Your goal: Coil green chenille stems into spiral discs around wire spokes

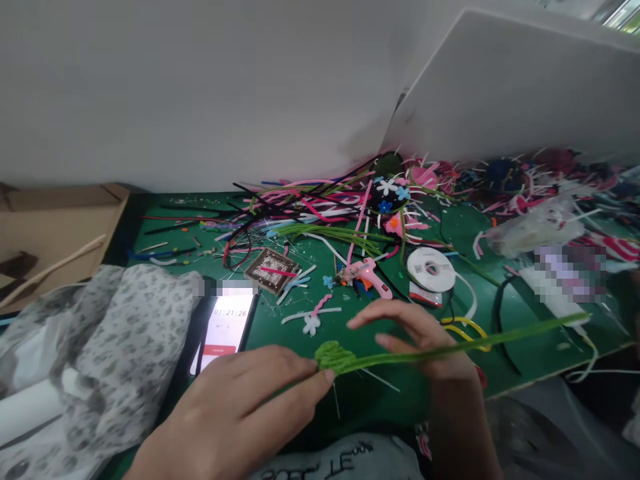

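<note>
My left hand [240, 407] pinches a green pipe-cleaner bundle [336, 358] between thumb and fingertips, at its dense, woven-looking leaf-shaped end. From there its long green strands [480, 342] stretch to the right, passing across my right hand [415, 333]. The fingers of that hand are curved, with index finger and thumb apart, and nothing is pinched between them. Whether the strands press against the palm is hard to see. Just beyond my hands lies a white pipe-cleaner flower [311, 325] with a pink twisted stem. Thin pale wires poke out below the green bundle.
A lit phone [225, 320] and grey patterned cloth [135, 333] lie at left. Behind my hands are a pink glue gun [373, 277], a white spool [431, 269], yellow-handled scissors [467, 327] and a patterned square [273, 271]. Heaped pipe cleaners [310, 200] line the wall.
</note>
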Demonstrator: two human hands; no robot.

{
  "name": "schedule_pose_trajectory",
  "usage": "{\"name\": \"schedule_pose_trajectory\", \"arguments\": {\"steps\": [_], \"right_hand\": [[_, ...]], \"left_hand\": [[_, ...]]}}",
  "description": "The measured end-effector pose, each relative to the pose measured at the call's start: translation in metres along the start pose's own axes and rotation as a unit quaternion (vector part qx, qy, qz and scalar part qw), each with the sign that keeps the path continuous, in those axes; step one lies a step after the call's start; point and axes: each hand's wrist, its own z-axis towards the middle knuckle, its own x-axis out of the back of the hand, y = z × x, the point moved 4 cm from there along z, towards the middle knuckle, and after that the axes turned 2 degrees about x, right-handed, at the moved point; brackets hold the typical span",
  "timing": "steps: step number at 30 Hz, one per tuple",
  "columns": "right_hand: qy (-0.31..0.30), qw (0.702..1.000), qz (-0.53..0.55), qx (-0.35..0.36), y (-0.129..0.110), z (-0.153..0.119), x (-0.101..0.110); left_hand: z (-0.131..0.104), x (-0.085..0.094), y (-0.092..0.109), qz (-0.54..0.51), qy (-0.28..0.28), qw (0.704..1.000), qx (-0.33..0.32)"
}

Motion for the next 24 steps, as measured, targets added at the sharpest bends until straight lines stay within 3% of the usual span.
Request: {"name": "schedule_pose_trajectory", "arguments": {"steps": [2, 4, 6, 7, 9, 10, 12, 14, 18, 24], "right_hand": [[0.002, 0.995, -0.070, -0.069, 0.028, -0.004, 0.023], [0.084, 0.975, -0.158, -0.133, 0.056, -0.016, 0.062], [0.237, 0.931, -0.235, -0.146, 0.072, -0.036, 0.105], [0.345, 0.891, -0.263, -0.136, 0.073, -0.050, 0.125], [0.427, 0.852, -0.278, -0.119, 0.069, -0.066, 0.143], [0.427, 0.856, -0.273, -0.105, 0.063, -0.068, 0.141], [0.318, 0.921, -0.219, -0.059, 0.047, -0.054, 0.117], [0.204, 0.962, -0.173, -0.046, 0.031, -0.032, 0.080], [0.133, 0.982, -0.129, -0.025, 0.007, 0.001, 0.024], [0.065, 0.994, -0.084, 0.006, -0.012, 0.008, -0.007]], "left_hand": [[-0.002, 0.000, 0.003, 0.030, -0.010, 0.999, -0.031], [-0.004, -0.001, 0.004, 0.064, -0.017, 0.997, -0.048], [-0.005, -0.003, 0.004, 0.104, -0.024, 0.993, -0.045], [-0.005, -0.004, 0.003, 0.123, -0.025, 0.991, -0.041], [-0.005, -0.006, 0.002, 0.152, -0.027, 0.987, -0.035], [-0.004, -0.007, 0.002, 0.162, -0.027, 0.986, -0.034], [-0.001, -0.008, 0.001, 0.176, -0.027, 0.983, -0.044], [0.003, -0.008, 0.001, 0.180, -0.030, 0.982, -0.052], [0.008, -0.009, 0.003, 0.170, -0.041, 0.983, -0.060], [0.004, -0.012, 0.008, 0.159, -0.064, 0.982, -0.075]]}}
